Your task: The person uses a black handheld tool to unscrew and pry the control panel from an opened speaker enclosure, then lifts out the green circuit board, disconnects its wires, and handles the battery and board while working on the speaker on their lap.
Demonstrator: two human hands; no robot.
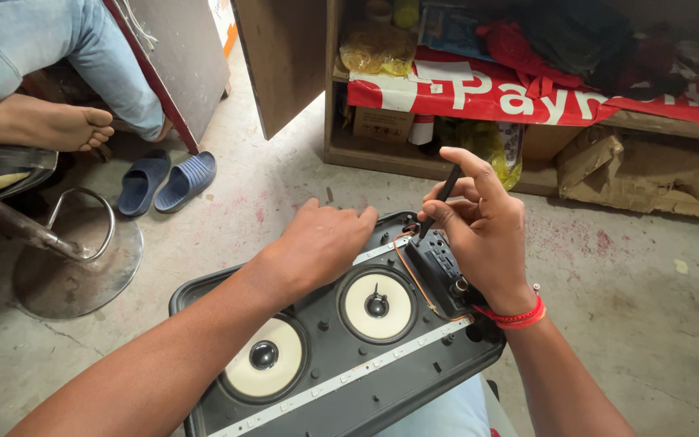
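Two hands on open speaker box (341, 356): left hand (325, 243) pressing top edge, right hand (483, 235) gripping black tool (440, 198). Slip risks nicking orange wire (410, 275).

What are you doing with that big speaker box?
A person has an opened black speaker box on their lap, with two round white speaker cones showing. The left hand steadies its top edge. The right hand holds a thin black tool in a pinching grip, tip down by the orange wires.
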